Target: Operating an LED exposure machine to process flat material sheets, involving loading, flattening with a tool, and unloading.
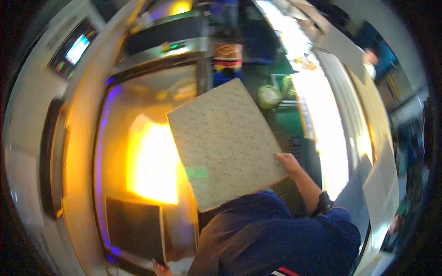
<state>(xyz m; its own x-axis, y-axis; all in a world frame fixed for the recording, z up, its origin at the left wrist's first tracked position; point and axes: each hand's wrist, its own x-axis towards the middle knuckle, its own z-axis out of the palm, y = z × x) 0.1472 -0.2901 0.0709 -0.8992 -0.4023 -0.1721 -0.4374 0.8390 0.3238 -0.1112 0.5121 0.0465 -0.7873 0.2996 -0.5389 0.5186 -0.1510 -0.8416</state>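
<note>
A large, pale, speckled tile (225,142) is tilted in front of me at the middle of the view. My right hand (287,164) is closed on its right edge near the lower corner. At the lower left, part of my left hand (160,267) shows by the near corner of a dark rectangular panel (133,227). Whether those fingers grip the panel is too blurred to make out. The panel lies over the near end of a framed machine bed (184,230).
A glaring yellow light (154,161) fills the bed's middle, with purple light along its left rim (98,170). Round green-and-white containers (269,95) stand beyond the tile. At right runs a brightly lit strip (324,124). A lit screen (77,49) is at far left.
</note>
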